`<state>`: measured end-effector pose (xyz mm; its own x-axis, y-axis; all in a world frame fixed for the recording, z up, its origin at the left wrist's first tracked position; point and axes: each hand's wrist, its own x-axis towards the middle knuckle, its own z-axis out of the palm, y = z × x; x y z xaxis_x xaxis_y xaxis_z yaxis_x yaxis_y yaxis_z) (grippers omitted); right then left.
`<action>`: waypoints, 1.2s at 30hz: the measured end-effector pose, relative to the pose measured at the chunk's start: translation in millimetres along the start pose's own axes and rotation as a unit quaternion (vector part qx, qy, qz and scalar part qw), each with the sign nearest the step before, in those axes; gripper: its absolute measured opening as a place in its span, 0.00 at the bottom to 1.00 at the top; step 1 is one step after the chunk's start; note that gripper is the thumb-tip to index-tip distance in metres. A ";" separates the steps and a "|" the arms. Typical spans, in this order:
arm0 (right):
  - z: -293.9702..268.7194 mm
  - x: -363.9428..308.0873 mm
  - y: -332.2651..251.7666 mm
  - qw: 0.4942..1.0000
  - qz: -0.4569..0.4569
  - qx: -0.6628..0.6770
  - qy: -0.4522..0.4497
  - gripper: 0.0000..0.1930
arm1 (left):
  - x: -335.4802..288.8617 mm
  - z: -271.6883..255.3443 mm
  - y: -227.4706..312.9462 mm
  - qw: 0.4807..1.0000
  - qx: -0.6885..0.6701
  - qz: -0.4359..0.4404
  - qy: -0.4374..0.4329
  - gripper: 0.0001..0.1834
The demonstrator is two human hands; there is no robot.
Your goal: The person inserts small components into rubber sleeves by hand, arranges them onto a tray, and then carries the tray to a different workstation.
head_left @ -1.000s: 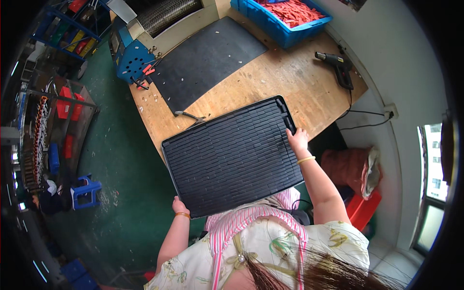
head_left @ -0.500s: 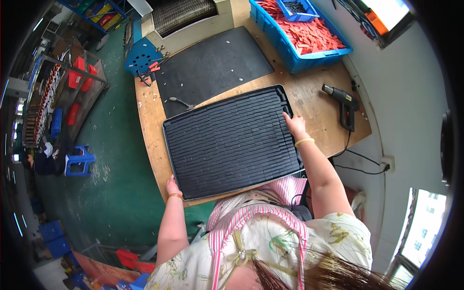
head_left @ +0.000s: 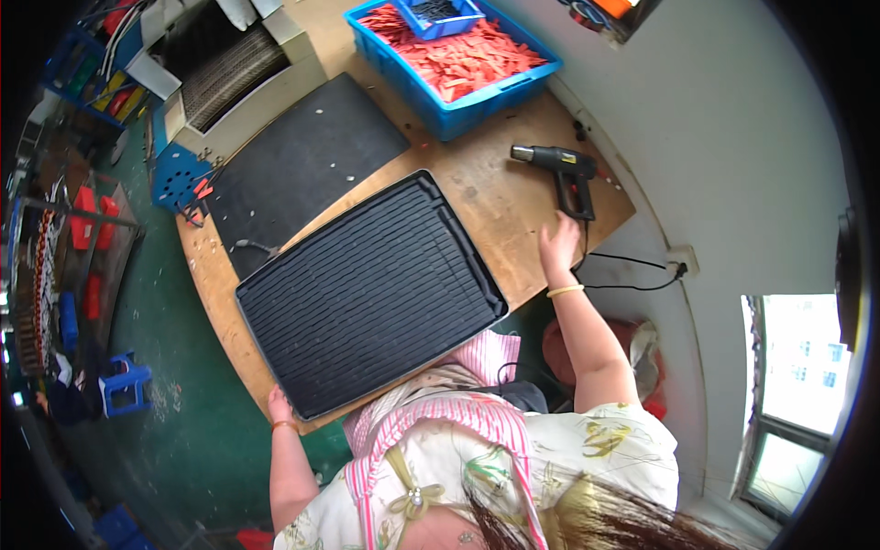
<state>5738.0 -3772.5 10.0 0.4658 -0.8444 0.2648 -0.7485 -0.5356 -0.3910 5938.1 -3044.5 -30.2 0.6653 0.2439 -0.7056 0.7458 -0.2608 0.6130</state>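
A shallow black tray point(head_left: 500, 312) lies slanted at the near side of the wooden table. Rows of thin black strips point(head_left: 367, 293) fill most of it, with a gap along its right side. My left hand point(head_left: 279, 403) grips the tray's near-left edge, its fingers partly hidden by the rim. My right hand point(head_left: 560, 247) is off the tray, fingers stretched out toward the handle of a black heat gun point(head_left: 568, 170). The fingertips are close to the base of that handle; whether they touch it I cannot tell. The heat gun lies on its side, nozzle pointing left.
Beyond the tray lies a black mat point(head_left: 302, 156) with small scraps. A blue bin point(head_left: 495, 108) of red strips stands at the back, a smaller blue box point(head_left: 449, 26) on top. A conveyor machine point(head_left: 229, 82) stands back left. The gun's cable runs near the wall socket point(head_left: 683, 260).
My right hand has let go of the tray's right edge and moved toward the heat gun. The tray's slant has steepened in view, and the whole view has shifted.
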 end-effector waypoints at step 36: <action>-184.9 -96.5 -29.8 0.819 0.275 0.500 -0.067 0.23 | -493.5 29.5 341.7 0.548 -0.209 0.704 -0.401 0.09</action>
<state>5628.1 -3672.1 159.2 0.2848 -0.9208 -0.2664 -0.1332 0.2372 -0.9623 5863.6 -3281.5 517.0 0.4864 -0.4570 0.7447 -0.4325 0.6146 0.6597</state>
